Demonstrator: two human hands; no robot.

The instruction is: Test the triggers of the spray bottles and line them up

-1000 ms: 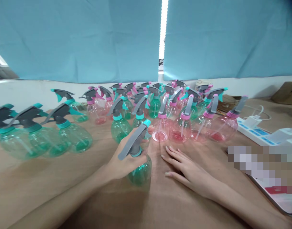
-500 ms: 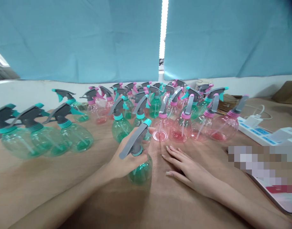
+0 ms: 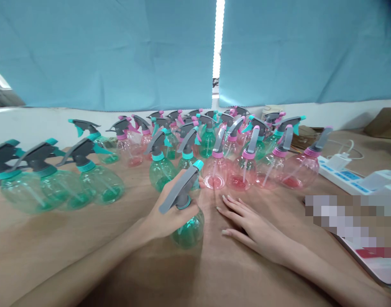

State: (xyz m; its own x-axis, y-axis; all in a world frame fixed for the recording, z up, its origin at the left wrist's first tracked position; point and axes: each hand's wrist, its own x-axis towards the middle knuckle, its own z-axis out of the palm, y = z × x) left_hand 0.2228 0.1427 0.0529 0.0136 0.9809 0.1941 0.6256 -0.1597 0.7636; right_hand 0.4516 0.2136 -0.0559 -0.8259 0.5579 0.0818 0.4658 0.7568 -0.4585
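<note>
My left hand [image 3: 168, 213] is wrapped round the neck of a green spray bottle [image 3: 188, 230] with a grey and turquoise trigger head. The bottle stands upright on the brown table [image 3: 144, 273], and some of its body is hidden by my fingers. To its right, my right hand [image 3: 246, 224] lies flat on the table, fingers spread, holding nothing. Just beyond that hand is a row of pink spray bottles [image 3: 241, 177]. Two green spray bottles [image 3: 162, 172] stand right behind my left hand.
Several green spray bottles [image 3: 102, 187] stand at the left. Many more pink and green ones crowd the back, before a blue curtain [image 3: 118, 55]. At the right are a white power strip [image 3: 345, 177] with plugs and a flat device with a pixelated surface [image 3: 358, 230].
</note>
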